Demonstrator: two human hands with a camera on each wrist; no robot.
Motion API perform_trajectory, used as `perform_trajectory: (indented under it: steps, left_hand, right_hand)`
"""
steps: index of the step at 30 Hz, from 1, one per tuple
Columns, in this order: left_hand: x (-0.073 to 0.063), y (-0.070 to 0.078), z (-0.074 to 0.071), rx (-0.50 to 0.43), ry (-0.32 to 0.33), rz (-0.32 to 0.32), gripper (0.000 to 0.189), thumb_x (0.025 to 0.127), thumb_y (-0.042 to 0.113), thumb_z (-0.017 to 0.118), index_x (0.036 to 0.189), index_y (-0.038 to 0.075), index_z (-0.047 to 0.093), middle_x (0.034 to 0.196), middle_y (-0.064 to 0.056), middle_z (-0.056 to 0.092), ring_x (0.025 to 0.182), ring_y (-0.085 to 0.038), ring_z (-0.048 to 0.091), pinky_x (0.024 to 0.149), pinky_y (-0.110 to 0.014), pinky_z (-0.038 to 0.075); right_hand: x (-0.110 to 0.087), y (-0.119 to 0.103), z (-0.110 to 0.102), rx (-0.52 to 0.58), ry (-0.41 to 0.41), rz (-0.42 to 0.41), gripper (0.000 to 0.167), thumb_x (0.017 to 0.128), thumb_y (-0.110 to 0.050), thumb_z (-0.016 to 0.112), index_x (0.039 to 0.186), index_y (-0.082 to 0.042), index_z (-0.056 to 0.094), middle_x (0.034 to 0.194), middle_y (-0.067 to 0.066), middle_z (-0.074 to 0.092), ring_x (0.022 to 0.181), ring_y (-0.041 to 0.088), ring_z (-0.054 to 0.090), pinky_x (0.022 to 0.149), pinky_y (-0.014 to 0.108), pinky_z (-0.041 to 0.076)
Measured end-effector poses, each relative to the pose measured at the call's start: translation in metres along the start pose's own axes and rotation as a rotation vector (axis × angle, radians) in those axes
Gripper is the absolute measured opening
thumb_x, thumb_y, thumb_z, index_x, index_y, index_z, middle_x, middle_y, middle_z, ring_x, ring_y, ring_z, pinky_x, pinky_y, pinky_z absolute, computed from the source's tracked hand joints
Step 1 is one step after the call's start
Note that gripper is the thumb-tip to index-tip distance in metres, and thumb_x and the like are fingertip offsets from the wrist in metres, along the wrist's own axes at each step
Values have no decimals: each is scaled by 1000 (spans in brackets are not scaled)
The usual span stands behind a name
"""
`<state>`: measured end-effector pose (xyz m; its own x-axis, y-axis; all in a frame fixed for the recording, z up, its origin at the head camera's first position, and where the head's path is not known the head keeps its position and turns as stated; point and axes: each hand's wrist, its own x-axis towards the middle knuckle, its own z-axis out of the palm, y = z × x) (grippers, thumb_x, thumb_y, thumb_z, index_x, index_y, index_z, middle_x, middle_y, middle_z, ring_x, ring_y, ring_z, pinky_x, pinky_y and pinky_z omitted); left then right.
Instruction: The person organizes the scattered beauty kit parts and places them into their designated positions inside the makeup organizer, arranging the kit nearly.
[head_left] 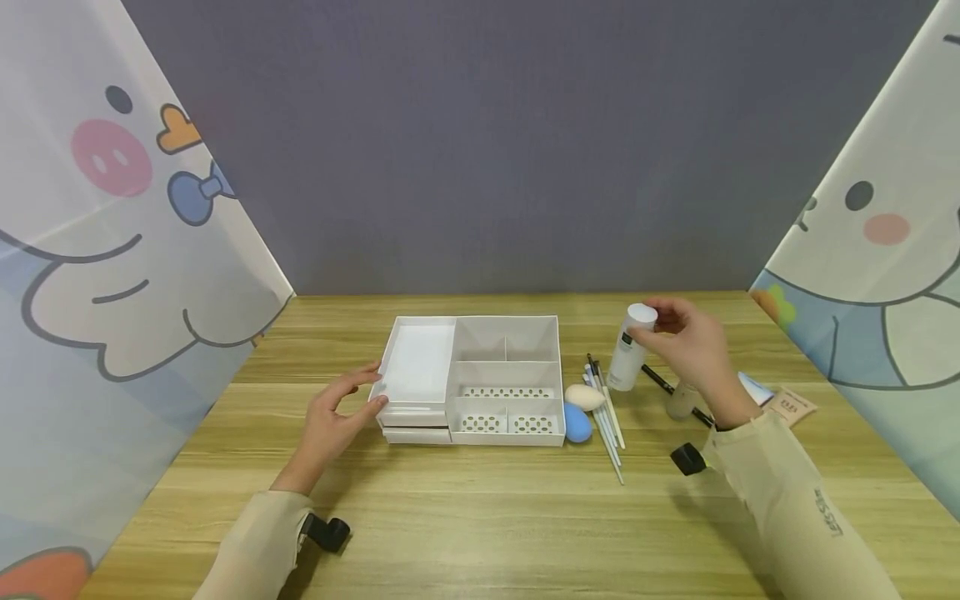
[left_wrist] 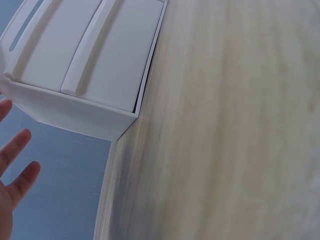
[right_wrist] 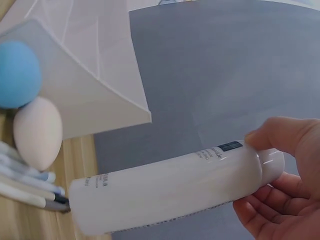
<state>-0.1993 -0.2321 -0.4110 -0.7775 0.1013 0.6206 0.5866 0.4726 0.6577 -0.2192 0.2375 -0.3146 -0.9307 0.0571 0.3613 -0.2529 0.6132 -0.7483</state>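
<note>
Near its cap, my right hand (head_left: 693, 342) holds a white bottle (head_left: 628, 354) with a small dark label, thumb on one side and fingers on the other. The bottle (right_wrist: 165, 190) leans slightly; whether its base touches the table I cannot tell. A white desktop organizer (head_left: 506, 352) stands left of it, with open compartments on its right and stacked drawers (left_wrist: 107, 55) on its left. My left hand (head_left: 330, 423) is spread at the organizer's left side, thumb by the front corner. In the left wrist view its fingers (left_wrist: 15, 147) look loosely extended.
Between organizer and bottle lie a cream makeup sponge (head_left: 585, 397), a blue sponge (head_left: 577, 423) and several thin brushes (head_left: 606, 417). Behind the right forearm are a black pen-like stick (head_left: 657, 379), a small translucent container (head_left: 681, 402) and a tan packet (head_left: 791, 407). A grey panel (head_left: 517, 150) backs the table.
</note>
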Motion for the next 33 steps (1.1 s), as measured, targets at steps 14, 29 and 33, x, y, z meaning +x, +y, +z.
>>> perform_trajectory:
  steps: [14,29,33]
  left_hand:
    - [3,20,-1,42,11,24,31,75,-14,77,104,-5,71,121,-25,66,113,10,53,83,-20,44]
    - [6,39,-7,65,-22,1,27,75,-12,77,101,-8,70,121,-24,66,109,9,54,81,-24,47]
    - [5,20,-6,84,-33,-3,29,76,-9,79,104,-3,72,124,-19,67,111,6,55,81,-27,47]
  right_hand:
    - [12,-4,0,133,15,38,50,90,-25,76,131,-1,61,105,-7,62,90,3,59,73,12,48]
    - [31,-21,14,454,4,59,43,88,-13,78,129,-6,65,103,-9,66,96,11,59,78,16,50]
    - [36,-28,21,552,-4,62,42,86,-8,78,126,-4,66,102,-6,67,96,12,59,79,16,50]
